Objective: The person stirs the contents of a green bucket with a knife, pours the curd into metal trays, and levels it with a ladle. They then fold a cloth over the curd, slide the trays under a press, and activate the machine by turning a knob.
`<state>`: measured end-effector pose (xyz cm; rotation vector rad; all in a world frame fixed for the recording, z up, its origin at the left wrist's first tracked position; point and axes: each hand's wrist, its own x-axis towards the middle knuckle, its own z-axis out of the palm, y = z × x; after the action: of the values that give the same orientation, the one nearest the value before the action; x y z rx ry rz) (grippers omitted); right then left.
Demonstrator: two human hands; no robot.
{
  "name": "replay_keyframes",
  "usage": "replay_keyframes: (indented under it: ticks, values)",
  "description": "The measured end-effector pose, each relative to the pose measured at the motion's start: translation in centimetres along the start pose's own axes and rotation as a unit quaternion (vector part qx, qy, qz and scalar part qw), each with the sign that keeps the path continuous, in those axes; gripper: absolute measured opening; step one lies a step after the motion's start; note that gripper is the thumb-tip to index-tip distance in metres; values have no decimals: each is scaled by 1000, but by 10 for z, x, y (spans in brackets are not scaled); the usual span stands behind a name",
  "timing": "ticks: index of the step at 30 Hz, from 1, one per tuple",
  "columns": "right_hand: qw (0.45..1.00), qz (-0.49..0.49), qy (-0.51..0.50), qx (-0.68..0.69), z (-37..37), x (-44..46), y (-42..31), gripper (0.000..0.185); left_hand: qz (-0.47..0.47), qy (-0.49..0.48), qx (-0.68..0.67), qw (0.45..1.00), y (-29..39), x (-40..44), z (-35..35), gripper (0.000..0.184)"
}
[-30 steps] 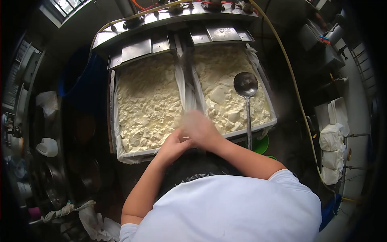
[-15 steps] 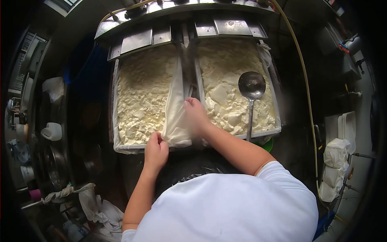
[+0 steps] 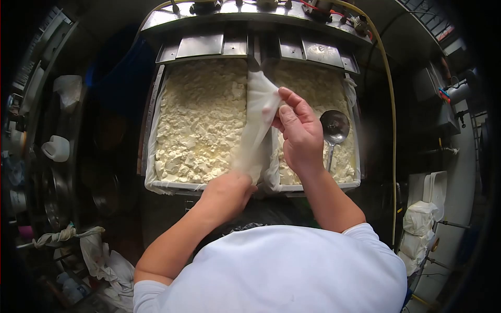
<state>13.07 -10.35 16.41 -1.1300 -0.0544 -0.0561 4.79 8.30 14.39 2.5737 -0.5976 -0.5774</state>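
White cloth [image 3: 255,117] is stretched upward between my hands along the inner side of the left tray [image 3: 175,184]. My right hand [image 3: 301,133] pinches its upper edge above the gap between the trays. At the front inner corner of the left tray, my left hand [image 3: 228,194] is closed on the lower part of the cloth. Pale crumbly curds [image 3: 201,125] fill the left tray. The right tray [image 3: 334,184] also holds curds, partly hidden by my right hand. A metal ladle [image 3: 334,128] rests on them, its handle partly behind my right forearm.
A metal press frame [image 3: 250,21] spans the back of both trays. A yellow hose [image 3: 391,104] runs down on the right. White cloth bundles [image 3: 417,224] lie at the right, a white jug [image 3: 56,148] and blue barrel [image 3: 122,65] at the left.
My right hand has risen and moved forward, lifting the cloth from between the trays. My left hand has shifted right along the front edge. The camera view has also shifted.
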Motion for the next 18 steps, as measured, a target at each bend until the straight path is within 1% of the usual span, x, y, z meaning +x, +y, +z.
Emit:
replay_keyframes:
  ticks: [1, 2, 3, 4, 5, 6, 7, 8, 9, 10, 11, 13, 14, 15, 17, 18]
  values:
    - [997, -41, -12, -58, 1, -6, -1, 38, 21, 85, -14, 996, 5, -23, -16, 29]
    - [990, -95, -44, -98, 1, -13, 2, 42, 44, 169, -27, 984, 2, -40, -24, 28]
    - [990, -96, -39, -100, -4, -19, 17, 42, 54, 209, -30, 976, -12, -53, -22, 27]
    - [991, -47, -26, -124, -14, -25, 47, 45, 64, 250, -32, 966, -23, -64, -17, 27]
    - [989, -1, -14, -148, -25, -26, 77, 48, 71, 250, -32, 965, -30, -72, -12, 27]
    - [983, 96, 42, -153, -38, -28, 111, 53, 42, 293, -101, 950, -35, -82, -5, 21]
    - [965, 192, 97, -153, -46, -27, 133, 57, 12, 332, -171, 928, -38, -90, -1, 16]
    - [965, 189, 100, -153, -41, -23, 136, 57, 16, 332, -171, 928, -39, -99, 2, 16]
    - [955, 252, 124, -91, -35, -18, 140, 57, -51, 309, -291, 904, -39, -109, 4, 14]
    - [938, 314, 145, -29, -31, -12, 142, 58, -119, 282, -406, 861, -41, -114, 5, 15]
    - [938, 314, 142, -30, -35, -2, 151, 58, -119, 285, -406, 860, -42, -114, 7, 15]
    - [940, 311, 133, 50, -43, 34, 177, 55, -75, 341, -409, 843, -46, -112, 15, 18]
    - [932, 314, 171, 57, -40, 53, 181, 46, -67, 347, -383, 853, -49, -113, 15, 24]
    - [933, 313, 166, 56, -38, 71, 184, 46, -67, 353, -382, 852, -48, -116, 13, 24]
    - [908, 346, 186, 149, -39, 107, 186, 29, -120, 321, -411, 845, -37, -122, -3, 36]
    - [909, 340, 181, 157, -41, 125, 188, 31, -140, 300, -401, 854, -42, -128, -7, 38]
